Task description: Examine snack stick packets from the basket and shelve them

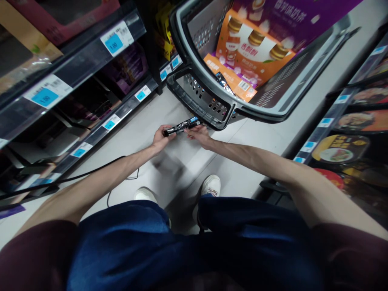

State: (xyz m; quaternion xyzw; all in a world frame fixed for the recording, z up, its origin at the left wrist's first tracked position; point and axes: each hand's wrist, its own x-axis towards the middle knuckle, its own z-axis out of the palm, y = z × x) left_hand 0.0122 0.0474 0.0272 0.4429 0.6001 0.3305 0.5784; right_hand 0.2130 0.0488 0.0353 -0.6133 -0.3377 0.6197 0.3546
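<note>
Between both hands is a long, thin black shiny packet (181, 126) with some blue at its right end; its contents are not readable. My left hand (163, 136) pinches the left end, and my right hand (197, 134) grips it near the other end. Just beyond them stands a grey shopping basket (274, 115), its black handle (198, 109) close above my right hand. Inside the basket are an orange and purple box (254, 52), a flatter orange box (230, 79) and a small dark packet (223, 83) lying against it.
Shelves with blue price tags (113, 42) rise on the left, stocked with boxes. On the right, another shelf holds packaged bowls (341, 147). A black cord (91, 171) runs over the pale floor (194, 161) at the left. My white shoes (211, 185) are below my hands.
</note>
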